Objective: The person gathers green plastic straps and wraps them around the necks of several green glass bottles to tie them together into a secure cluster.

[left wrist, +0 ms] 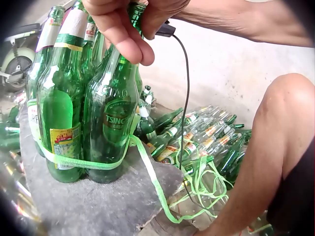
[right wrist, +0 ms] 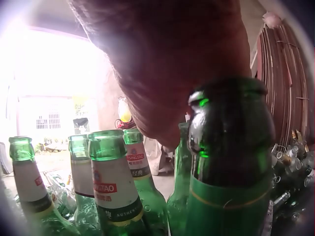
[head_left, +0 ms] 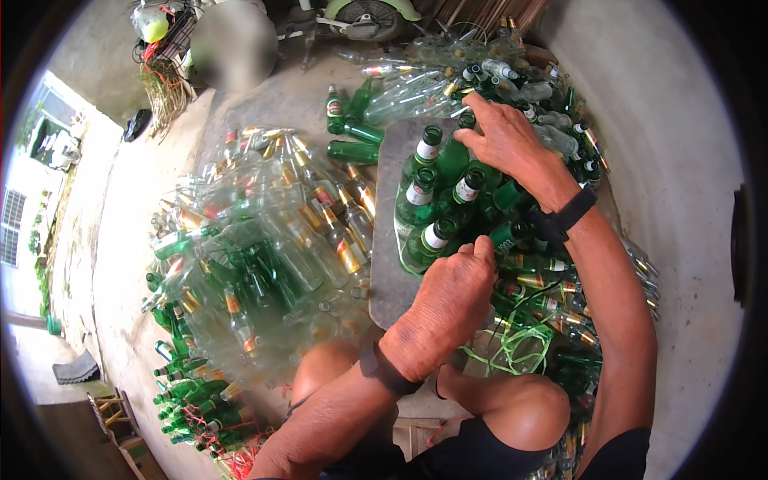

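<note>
A cluster of green beer bottles (head_left: 414, 206) stands upright on a grey board (head_left: 386, 280), with white neck labels on several. A light green plastic strap (left wrist: 93, 163) runs around their lower part, its loose end trailing off the board. My left hand (head_left: 452, 300) grips the neck of a near bottle (left wrist: 112, 118) marked TSING, fingers curled around it in the left wrist view. At the cluster's far side, my right hand (head_left: 512, 144) holds a green bottle (head_left: 466, 120) by the neck between thumb and fingers. In the right wrist view that hand partly hides the bottles behind it.
Clear and green bottles (head_left: 272, 232) lie heaped left of the board. More bottles (head_left: 496, 76) are piled beyond it and along the right wall. A tangle of green strap (head_left: 512, 348) lies near my knee (head_left: 536, 408). A wheel (head_left: 368, 18) stands at the back.
</note>
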`<act>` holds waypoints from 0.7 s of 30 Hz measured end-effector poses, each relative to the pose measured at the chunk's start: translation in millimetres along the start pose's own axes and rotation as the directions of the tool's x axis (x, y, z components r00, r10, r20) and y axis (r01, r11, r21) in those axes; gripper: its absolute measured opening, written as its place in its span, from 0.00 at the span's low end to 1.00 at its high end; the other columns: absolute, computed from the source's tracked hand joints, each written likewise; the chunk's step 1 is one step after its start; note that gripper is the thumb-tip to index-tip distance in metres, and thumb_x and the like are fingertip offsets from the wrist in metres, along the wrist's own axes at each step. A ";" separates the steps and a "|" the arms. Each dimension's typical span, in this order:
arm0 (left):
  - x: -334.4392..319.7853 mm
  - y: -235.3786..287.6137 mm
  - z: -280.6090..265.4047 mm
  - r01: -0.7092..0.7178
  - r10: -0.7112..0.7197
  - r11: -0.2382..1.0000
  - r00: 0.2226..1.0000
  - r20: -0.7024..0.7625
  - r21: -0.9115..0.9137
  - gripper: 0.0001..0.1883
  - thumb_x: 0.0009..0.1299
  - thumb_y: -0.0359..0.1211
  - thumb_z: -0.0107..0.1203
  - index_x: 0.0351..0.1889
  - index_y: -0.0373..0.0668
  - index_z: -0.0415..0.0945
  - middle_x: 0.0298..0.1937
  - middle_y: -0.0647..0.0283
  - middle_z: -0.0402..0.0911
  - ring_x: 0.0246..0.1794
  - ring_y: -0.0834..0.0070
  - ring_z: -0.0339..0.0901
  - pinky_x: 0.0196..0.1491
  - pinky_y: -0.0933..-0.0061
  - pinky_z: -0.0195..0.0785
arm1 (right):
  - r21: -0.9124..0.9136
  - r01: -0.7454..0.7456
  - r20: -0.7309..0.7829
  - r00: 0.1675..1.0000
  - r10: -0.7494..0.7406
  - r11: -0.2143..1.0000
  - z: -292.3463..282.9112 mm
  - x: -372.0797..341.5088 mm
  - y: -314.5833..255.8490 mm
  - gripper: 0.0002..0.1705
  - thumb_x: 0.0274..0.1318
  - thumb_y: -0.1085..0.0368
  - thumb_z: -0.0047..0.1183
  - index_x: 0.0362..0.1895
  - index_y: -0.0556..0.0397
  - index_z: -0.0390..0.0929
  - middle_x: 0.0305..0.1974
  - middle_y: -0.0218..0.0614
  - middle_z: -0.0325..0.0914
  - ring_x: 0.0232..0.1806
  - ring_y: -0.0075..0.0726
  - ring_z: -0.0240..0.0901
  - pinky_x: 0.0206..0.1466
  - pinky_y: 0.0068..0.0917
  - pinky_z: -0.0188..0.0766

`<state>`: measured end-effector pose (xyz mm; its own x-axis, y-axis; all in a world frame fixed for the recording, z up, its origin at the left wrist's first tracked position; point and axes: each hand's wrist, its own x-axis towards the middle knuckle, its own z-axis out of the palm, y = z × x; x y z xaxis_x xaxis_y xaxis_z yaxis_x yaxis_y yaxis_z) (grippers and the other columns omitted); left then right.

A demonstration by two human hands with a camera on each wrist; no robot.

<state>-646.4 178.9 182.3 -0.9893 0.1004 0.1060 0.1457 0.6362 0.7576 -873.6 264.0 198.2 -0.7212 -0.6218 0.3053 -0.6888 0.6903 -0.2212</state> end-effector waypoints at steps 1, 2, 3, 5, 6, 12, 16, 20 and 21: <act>-0.3 -0.2 0.3 0.004 -0.004 1.000 1.000 -0.009 -0.008 0.18 0.67 0.27 0.64 0.48 0.33 0.66 0.38 0.42 0.81 0.38 0.41 0.83 0.38 0.48 0.77 | -0.001 -0.001 0.002 1.000 0.001 1.000 -1.4 -2.4 1.9 0.26 0.57 0.57 0.66 0.54 0.59 0.76 0.37 0.55 0.83 0.43 0.65 0.80 0.47 0.52 0.75; -0.7 -0.2 0.8 0.006 -0.006 1.000 1.000 -0.010 -0.011 0.18 0.67 0.27 0.64 0.48 0.33 0.66 0.38 0.42 0.81 0.38 0.41 0.83 0.38 0.48 0.77 | -0.010 0.034 -0.085 0.996 -0.035 0.999 -8.2 -6.0 -0.7 0.24 0.57 0.56 0.65 0.50 0.58 0.75 0.40 0.55 0.83 0.45 0.66 0.80 0.49 0.54 0.75; -0.9 0.0 1.1 0.015 -0.015 1.000 1.000 -0.002 -0.008 0.18 0.67 0.27 0.64 0.48 0.33 0.66 0.39 0.42 0.81 0.38 0.41 0.83 0.39 0.48 0.77 | -0.022 0.068 -0.171 0.983 -0.070 0.997 -16.3 -10.6 -4.8 0.23 0.58 0.54 0.65 0.47 0.58 0.74 0.43 0.55 0.83 0.48 0.67 0.79 0.50 0.56 0.75; 0.9 -0.5 -0.1 0.023 -0.023 1.000 1.000 0.005 -0.006 0.18 0.67 0.27 0.64 0.48 0.33 0.66 0.39 0.42 0.82 0.38 0.41 0.83 0.39 0.48 0.77 | -0.001 0.052 -0.199 0.979 -0.051 0.999 -37.5 -23.3 -23.4 0.22 0.58 0.53 0.65 0.45 0.57 0.78 0.39 0.52 0.84 0.43 0.64 0.81 0.48 0.53 0.76; 1.4 -1.0 -0.3 0.023 -0.023 1.000 1.000 -0.006 -0.014 0.17 0.67 0.27 0.64 0.48 0.33 0.67 0.38 0.41 0.82 0.39 0.41 0.82 0.39 0.48 0.77 | 0.099 -0.087 0.011 0.996 0.086 0.991 -52.8 -30.2 -36.9 0.22 0.57 0.51 0.66 0.42 0.57 0.80 0.36 0.52 0.84 0.41 0.63 0.81 0.47 0.52 0.76; 2.2 -2.0 0.7 0.004 -0.004 1.000 0.999 -0.033 0.007 0.17 0.67 0.28 0.65 0.47 0.33 0.69 0.35 0.39 0.82 0.40 0.39 0.82 0.41 0.46 0.76 | 0.053 -0.064 0.198 0.979 0.053 0.997 -28.4 -65.2 -40.8 0.21 0.56 0.48 0.62 0.34 0.55 0.82 0.33 0.51 0.85 0.41 0.64 0.82 0.52 0.51 0.71; 2.3 0.9 -2.1 0.010 -0.009 0.999 1.000 -0.029 0.032 0.18 0.67 0.29 0.65 0.48 0.34 0.69 0.33 0.39 0.82 0.40 0.39 0.82 0.41 0.45 0.75 | 0.100 0.018 0.147 0.989 -0.032 0.995 -22.0 -71.8 -39.1 0.18 0.55 0.53 0.63 0.36 0.55 0.82 0.28 0.51 0.82 0.38 0.63 0.78 0.57 0.47 0.66; 1.4 0.3 -5.0 -0.004 0.005 0.999 1.000 -0.027 0.039 0.18 0.66 0.30 0.65 0.49 0.33 0.70 0.36 0.38 0.83 0.40 0.38 0.82 0.42 0.45 0.76 | 0.094 0.002 0.196 0.980 -0.020 0.996 -24.9 -74.5 -41.7 0.17 0.51 0.55 0.63 0.34 0.58 0.81 0.27 0.54 0.81 0.38 0.63 0.77 0.58 0.47 0.66; 1.3 0.4 -6.2 -0.003 0.004 0.999 0.999 -0.032 0.038 0.18 0.66 0.30 0.65 0.49 0.33 0.71 0.36 0.37 0.83 0.41 0.38 0.82 0.43 0.45 0.76 | 0.083 -0.001 0.211 0.977 -0.017 0.997 -26.0 -75.6 -42.6 0.17 0.50 0.55 0.63 0.34 0.58 0.81 0.27 0.55 0.81 0.38 0.63 0.77 0.58 0.47 0.66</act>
<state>-647.7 174.6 186.7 -0.9885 0.0781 0.1299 0.1487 0.6643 0.7325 -787.8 291.2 208.6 -0.7087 -0.6974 0.1068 -0.6920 0.6577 -0.2975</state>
